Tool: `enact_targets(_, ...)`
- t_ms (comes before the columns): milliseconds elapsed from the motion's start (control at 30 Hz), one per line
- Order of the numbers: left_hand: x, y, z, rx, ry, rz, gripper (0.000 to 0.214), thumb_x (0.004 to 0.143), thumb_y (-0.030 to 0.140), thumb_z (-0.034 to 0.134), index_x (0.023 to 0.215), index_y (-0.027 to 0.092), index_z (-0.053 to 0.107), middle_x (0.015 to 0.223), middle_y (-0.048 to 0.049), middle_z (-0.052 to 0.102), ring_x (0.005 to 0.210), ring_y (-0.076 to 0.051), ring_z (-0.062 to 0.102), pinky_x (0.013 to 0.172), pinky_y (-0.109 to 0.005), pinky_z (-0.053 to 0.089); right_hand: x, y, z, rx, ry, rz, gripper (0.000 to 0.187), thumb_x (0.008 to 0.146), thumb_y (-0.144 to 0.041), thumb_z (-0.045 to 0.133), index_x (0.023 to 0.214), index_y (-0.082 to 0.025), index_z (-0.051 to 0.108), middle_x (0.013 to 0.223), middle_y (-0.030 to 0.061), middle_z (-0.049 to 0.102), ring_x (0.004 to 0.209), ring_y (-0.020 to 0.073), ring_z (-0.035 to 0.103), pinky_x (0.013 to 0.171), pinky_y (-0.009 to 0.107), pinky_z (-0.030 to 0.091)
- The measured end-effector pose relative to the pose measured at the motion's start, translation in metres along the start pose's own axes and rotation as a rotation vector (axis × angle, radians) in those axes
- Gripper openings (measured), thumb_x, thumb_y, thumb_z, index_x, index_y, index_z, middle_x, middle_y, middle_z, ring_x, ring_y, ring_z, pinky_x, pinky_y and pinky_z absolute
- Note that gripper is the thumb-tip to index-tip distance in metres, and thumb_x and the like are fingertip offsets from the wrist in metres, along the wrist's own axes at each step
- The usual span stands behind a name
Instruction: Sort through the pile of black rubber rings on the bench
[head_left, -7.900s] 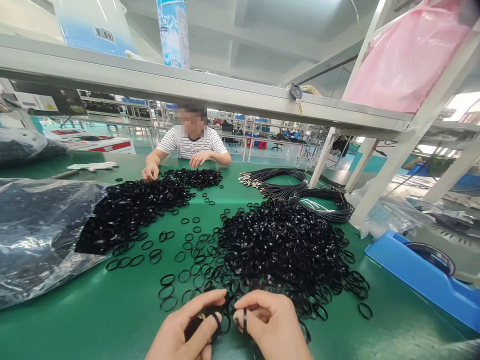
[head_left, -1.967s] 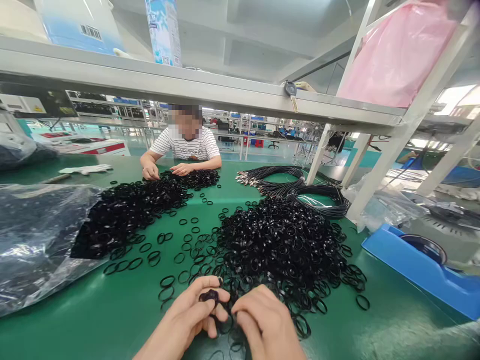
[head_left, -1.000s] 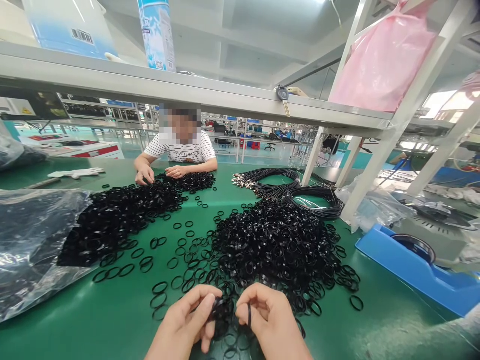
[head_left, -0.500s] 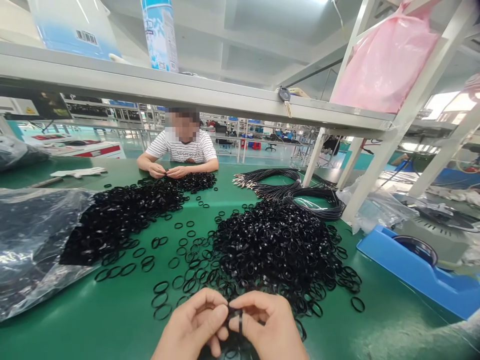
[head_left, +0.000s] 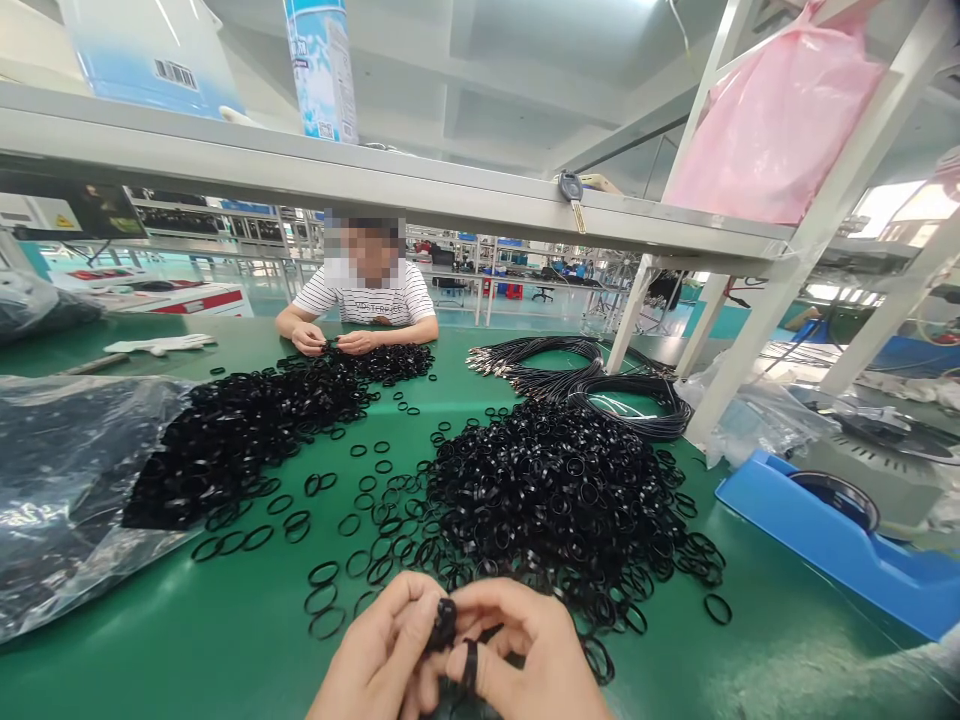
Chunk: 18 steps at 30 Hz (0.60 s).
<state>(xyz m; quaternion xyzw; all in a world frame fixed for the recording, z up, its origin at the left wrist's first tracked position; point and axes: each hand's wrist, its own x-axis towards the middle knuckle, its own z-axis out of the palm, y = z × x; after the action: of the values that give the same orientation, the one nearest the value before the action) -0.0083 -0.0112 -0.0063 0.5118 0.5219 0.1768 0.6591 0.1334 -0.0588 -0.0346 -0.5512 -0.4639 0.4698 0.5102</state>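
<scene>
My left hand [head_left: 382,655] and my right hand [head_left: 525,655] meet at the bottom edge, just in front of a large heap of black rubber rings [head_left: 555,490]. The left fingers pinch a small stack of black rings [head_left: 444,622]. The right fingers are closed on a single black ring [head_left: 469,662] held right beside that stack. Both hands hover over the green table [head_left: 187,640], with loose rings lying around them.
A second heap of rings [head_left: 247,420] spreads to the left beside a clear plastic bag [head_left: 67,480]. A person in a striped shirt [head_left: 367,300] sits opposite, handling rings. Coiled black cables [head_left: 600,385] lie behind; a blue tape dispenser [head_left: 832,530] sits right. A shelf beam [head_left: 375,185] runs overhead.
My hands have stayed together at the near edge. The right fingers have brought a single ring in against the stack in my left fingers. The person opposite drew both hands together.
</scene>
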Motion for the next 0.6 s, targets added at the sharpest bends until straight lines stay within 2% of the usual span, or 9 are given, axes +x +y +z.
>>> enact_targets(67, -0.002, 0.000, 0.002, 0.062, -0.025, 0.009, 0.058, 0.062, 0.075, 0.029, 0.078, 0.022, 0.047, 0.066, 0.0076, 0.051, 0.048, 0.004, 0.049, 0.049, -0.004, 0.040, -0.001, -0.002, 0.002, -0.009, -0.014, 0.005, 0.022, 0.071, -0.027, 0.061, 0.084, -0.011, 0.069, 0.079, 0.0070, 0.062, 0.071, 0.0125, 0.059, 0.061, 0.019, 0.043)
enact_targets(133, -0.003, 0.001, 0.003, 0.028, -0.069, 0.000, 0.056, 0.059, 0.075, 0.042, 0.084, 0.025, 0.046, 0.076, 0.0082, 0.050, 0.059, 0.002, 0.054, 0.053, -0.006, 0.045, -0.001, -0.002, 0.000, -0.026, 0.008, 0.034, 0.023, 0.075, -0.029, 0.057, 0.082, -0.010, 0.067, 0.074, 0.0060, 0.061, 0.067, 0.0111, 0.057, 0.062, 0.019, 0.043)
enact_targets(200, -0.002, 0.001, 0.003, -0.026, -0.111, -0.008, 0.061, 0.055, 0.076, 0.048, 0.087, 0.024, 0.046, 0.073, 0.0066, 0.050, 0.061, 0.000, 0.053, 0.049, -0.010, 0.045, 0.000, 0.000, -0.003, -0.069, -0.003, 0.046, 0.023, 0.075, -0.027, 0.055, 0.086, -0.010, 0.066, 0.075, 0.0048, 0.061, 0.068, 0.0104, 0.056, 0.062, 0.019, 0.042)
enact_targets(267, 0.000, -0.001, 0.003, -0.056, -0.121, -0.017, 0.061, 0.057, 0.076, 0.043, 0.083, 0.021, 0.047, 0.063, 0.0048, 0.052, 0.053, -0.001, 0.051, 0.046, -0.010, 0.042, 0.001, 0.002, -0.006, -0.134, 0.010, 0.036, 0.023, 0.076, -0.028, 0.054, 0.087, -0.012, 0.065, 0.079, 0.0045, 0.061, 0.071, 0.0105, 0.055, 0.065, 0.020, 0.044)
enact_targets(333, 0.002, -0.001, 0.002, -0.108, -0.083, -0.032, 0.053, 0.063, 0.069, 0.042, 0.079, 0.019, 0.046, 0.057, 0.0044, 0.052, 0.045, 0.001, 0.047, 0.046, -0.007, 0.040, 0.002, 0.004, -0.007, -0.175, 0.017, 0.026, 0.023, 0.078, -0.029, 0.052, 0.089, -0.014, 0.065, 0.084, 0.0044, 0.061, 0.076, 0.0107, 0.057, 0.070, 0.021, 0.045)
enact_targets(367, 0.002, -0.001, 0.002, -0.162, -0.042, -0.040, 0.047, 0.065, 0.064, 0.047, 0.079, 0.019, 0.045, 0.059, 0.0045, 0.053, 0.047, 0.000, 0.049, 0.047, -0.007, 0.042, 0.002, 0.005, -0.008, -0.189, 0.022, 0.008, 0.023, 0.079, -0.029, 0.051, 0.090, -0.015, 0.065, 0.087, 0.0043, 0.060, 0.079, 0.0107, 0.057, 0.073, 0.021, 0.045)
enact_targets(433, 0.002, 0.003, 0.001, -0.285, 0.010, -0.067, 0.038, 0.064, 0.052, 0.057, 0.078, 0.020, 0.044, 0.071, 0.0044, 0.054, 0.065, -0.003, 0.058, 0.050, -0.010, 0.050, 0.002, 0.005, -0.008, -0.208, 0.000, -0.034, 0.022, 0.082, -0.028, 0.049, 0.093, -0.018, 0.065, 0.092, 0.0040, 0.059, 0.084, 0.0104, 0.057, 0.076, 0.021, 0.045)
enact_targets(500, 0.000, 0.007, 0.000, -0.357, 0.018, -0.104, 0.035, 0.064, 0.047, 0.060, 0.079, 0.021, 0.042, 0.081, 0.0040, 0.053, 0.081, -0.005, 0.061, 0.055, -0.013, 0.055, 0.001, 0.005, -0.009, -0.209, 0.004, -0.071, 0.022, 0.083, -0.029, 0.048, 0.092, -0.018, 0.065, 0.091, 0.0038, 0.057, 0.084, 0.0099, 0.056, 0.076, 0.021, 0.045)
enact_targets(600, -0.003, 0.012, -0.003, -0.409, 0.048, -0.121, 0.033, 0.065, 0.045, 0.059, 0.083, 0.024, 0.041, 0.084, 0.0046, 0.054, 0.084, -0.006, 0.063, 0.057, -0.013, 0.056, 0.000, 0.001, -0.011, -0.160, 0.070, -0.114, 0.025, 0.084, -0.035, 0.048, 0.092, -0.016, 0.064, 0.088, 0.0040, 0.056, 0.081, 0.0093, 0.054, 0.074, 0.020, 0.043)
